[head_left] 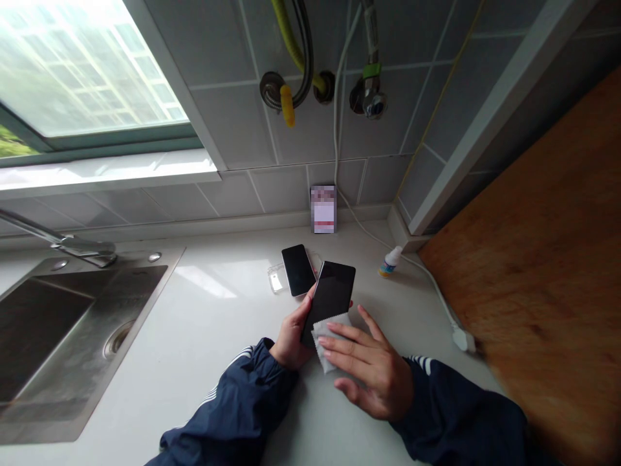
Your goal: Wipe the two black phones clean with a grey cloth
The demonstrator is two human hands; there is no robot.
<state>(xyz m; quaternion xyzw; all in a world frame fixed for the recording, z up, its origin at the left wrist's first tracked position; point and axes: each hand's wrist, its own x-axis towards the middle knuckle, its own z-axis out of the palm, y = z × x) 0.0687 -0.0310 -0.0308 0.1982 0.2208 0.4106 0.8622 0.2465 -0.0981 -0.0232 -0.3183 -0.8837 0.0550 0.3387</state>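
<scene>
2 hands work together: the left hand (pixel 294 329) curls around 1 black phone (pixel 332 288); the right hand (pixel 376 369), fingers spread, presses 1 grey cloth (pixel 332 342) against its screen.

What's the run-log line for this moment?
left hand: grips dark phone | right hand: presses folded cloth on its screen | second phone: on counter | bottle: upright

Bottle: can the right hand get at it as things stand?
Likely yes. The bottle stands on the counter ahead of the right hand, nothing visible between; the cable runs behind it. The hand would have to come off the cloth.
</scene>
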